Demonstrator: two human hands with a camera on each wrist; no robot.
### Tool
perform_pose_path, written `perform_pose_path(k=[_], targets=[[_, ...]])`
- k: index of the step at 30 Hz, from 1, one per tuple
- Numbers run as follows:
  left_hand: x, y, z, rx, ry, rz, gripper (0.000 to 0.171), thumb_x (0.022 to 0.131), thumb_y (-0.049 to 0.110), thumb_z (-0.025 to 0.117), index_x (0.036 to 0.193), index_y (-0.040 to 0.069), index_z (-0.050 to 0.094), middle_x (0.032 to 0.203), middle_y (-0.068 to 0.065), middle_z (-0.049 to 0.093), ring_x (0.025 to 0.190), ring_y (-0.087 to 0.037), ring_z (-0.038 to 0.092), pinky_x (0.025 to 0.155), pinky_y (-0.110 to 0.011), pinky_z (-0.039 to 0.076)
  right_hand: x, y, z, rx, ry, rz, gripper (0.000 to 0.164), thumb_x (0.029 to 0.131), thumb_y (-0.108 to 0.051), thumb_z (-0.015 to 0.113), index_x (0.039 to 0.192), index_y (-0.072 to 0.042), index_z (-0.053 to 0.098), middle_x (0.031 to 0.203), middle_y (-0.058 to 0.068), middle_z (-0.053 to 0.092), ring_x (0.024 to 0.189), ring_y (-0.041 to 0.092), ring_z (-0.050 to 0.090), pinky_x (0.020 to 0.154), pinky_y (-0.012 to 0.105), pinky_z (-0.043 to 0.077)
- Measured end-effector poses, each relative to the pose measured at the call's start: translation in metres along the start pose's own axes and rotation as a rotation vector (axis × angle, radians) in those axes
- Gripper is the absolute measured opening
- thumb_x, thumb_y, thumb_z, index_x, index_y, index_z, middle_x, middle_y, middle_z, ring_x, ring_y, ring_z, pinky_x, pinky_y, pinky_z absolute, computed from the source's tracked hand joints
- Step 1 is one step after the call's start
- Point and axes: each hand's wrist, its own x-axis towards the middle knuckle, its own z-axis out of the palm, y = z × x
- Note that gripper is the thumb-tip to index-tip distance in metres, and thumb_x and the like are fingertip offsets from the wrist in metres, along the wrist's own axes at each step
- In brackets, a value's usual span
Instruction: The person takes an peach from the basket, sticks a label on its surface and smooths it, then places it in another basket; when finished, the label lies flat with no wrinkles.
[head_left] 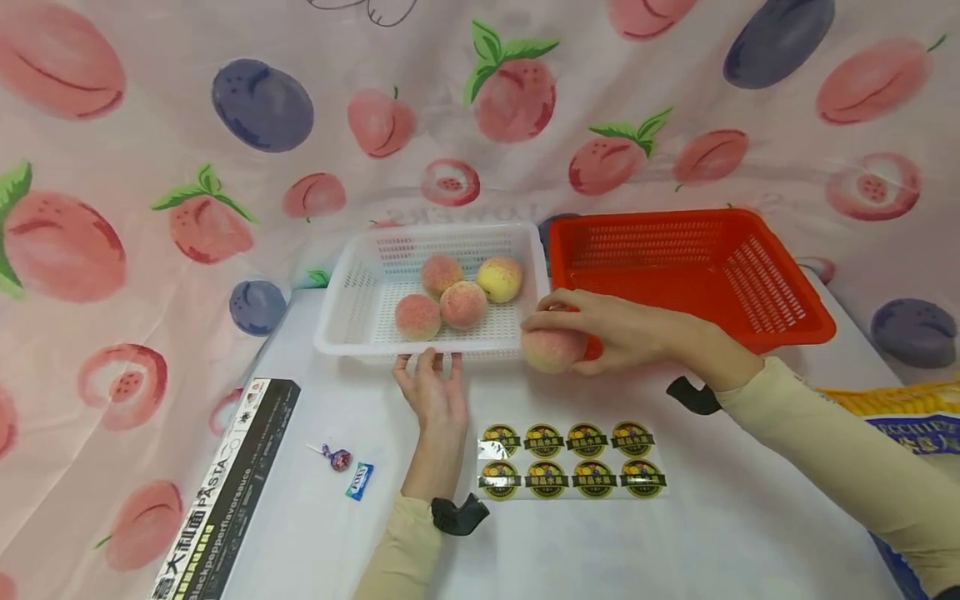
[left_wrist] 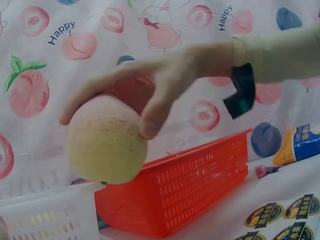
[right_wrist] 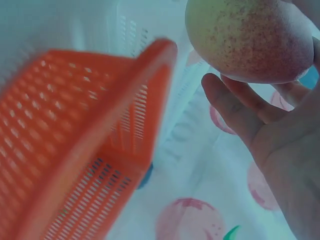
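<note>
My right hand (head_left: pixel 611 329) grips a peach (head_left: pixel 553 348) from above, fingers over its top and thumb at the near side. Its pale yellow underside shows in the left wrist view, where the peach (left_wrist: pixel 107 140) hangs above the rims. It is in front of the right corner of the white basket (head_left: pixel 420 347). Several peaches (head_left: pixel 463 305) lie inside that basket. My left hand (head_left: pixel 437 396) touches the basket's front rim with outstretched fingers, their tips partly hidden. From the right wrist, the right-hand fingers (right_wrist: pixel 235 100) lie against the peach (right_wrist: pixel 250 40).
A red basket (head_left: pixel 652 287) stands right of the white one. A sheet of round stickers (head_left: pixel 570 462) lies in front. At left are a lollipop (head_left: pixel 339 458), a blue candy (head_left: pixel 360 482) and a pasta box (head_left: pixel 232 492). A yellow-blue packet (head_left: pixel 907 425) sits at the right edge.
</note>
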Motion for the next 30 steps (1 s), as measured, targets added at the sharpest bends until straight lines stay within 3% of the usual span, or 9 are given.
perform_pose_path(k=[4, 13, 19, 25, 28, 30], targets=[[0.000, 0.002, 0.000, -0.005, 0.006, 0.010, 0.047, 0.085, -0.003, 0.046, 0.122, 0.017, 0.024, 0.133, -0.012, 0.032, 0.106, -0.020, 0.044, 0.093, -0.039, 0.041, -0.005, -0.003, 0.013, 0.030, 0.052, -0.033, 0.065, 0.072, -0.026, 0.067, 0.131, -0.031, 0.039, 0.125, -0.007, 0.039, 0.114, 0.007, 0.036, 0.091, 0.029, 0.042], [0.002, 0.006, -0.002, 0.021, -0.022, -0.004, 0.044, 0.087, -0.002, 0.044, 0.121, 0.020, 0.026, 0.137, -0.014, 0.029, 0.109, -0.021, 0.043, 0.095, -0.039, 0.040, -0.016, -0.008, 0.042, 0.115, 0.071, 0.048, 0.066, 0.071, -0.025, 0.066, 0.131, -0.030, 0.038, 0.126, -0.011, 0.038, 0.112, 0.004, 0.038, 0.090, 0.028, 0.044], [0.005, 0.007, -0.006, 0.084, -0.044, -0.022, 0.040, 0.086, 0.001, 0.047, 0.119, 0.017, 0.031, 0.134, -0.013, 0.032, 0.106, -0.022, 0.044, 0.095, -0.038, 0.040, -0.023, -0.008, 0.065, 0.084, 0.071, 0.109, 0.070, 0.069, -0.027, 0.070, 0.132, -0.029, 0.038, 0.130, -0.012, 0.036, 0.115, 0.006, 0.038, 0.093, 0.031, 0.042], [0.008, 0.007, -0.011, 0.138, -0.074, -0.043, 0.050, 0.087, 0.003, 0.048, 0.129, 0.011, 0.023, 0.139, -0.015, 0.027, 0.118, -0.028, 0.038, 0.094, -0.037, 0.042, -0.028, -0.003, 0.089, 0.017, 0.095, 0.182, 0.069, 0.071, -0.032, 0.069, 0.132, -0.026, 0.038, 0.129, -0.009, 0.039, 0.115, 0.009, 0.040, 0.093, 0.032, 0.042], [0.010, 0.007, -0.015, 0.191, -0.093, -0.074, 0.045, 0.086, 0.006, 0.051, 0.125, 0.011, 0.028, 0.127, -0.012, 0.039, 0.114, -0.027, 0.041, 0.094, -0.037, 0.042, -0.029, 0.000, 0.096, 0.032, 0.103, 0.224, 0.068, 0.072, -0.034, 0.069, 0.131, -0.024, 0.037, 0.128, -0.009, 0.042, 0.115, 0.010, 0.041, 0.094, 0.035, 0.041], [0.010, 0.007, -0.019, 0.287, -0.114, -0.118, 0.038, 0.086, 0.010, 0.054, 0.118, 0.012, 0.033, 0.114, -0.008, 0.046, 0.105, -0.023, 0.045, 0.093, -0.038, 0.042, -0.031, 0.001, 0.099, 0.053, 0.108, 0.250, 0.067, 0.073, -0.035, 0.069, 0.131, -0.023, 0.037, 0.128, -0.008, 0.042, 0.116, 0.011, 0.041, 0.096, 0.037, 0.040]])
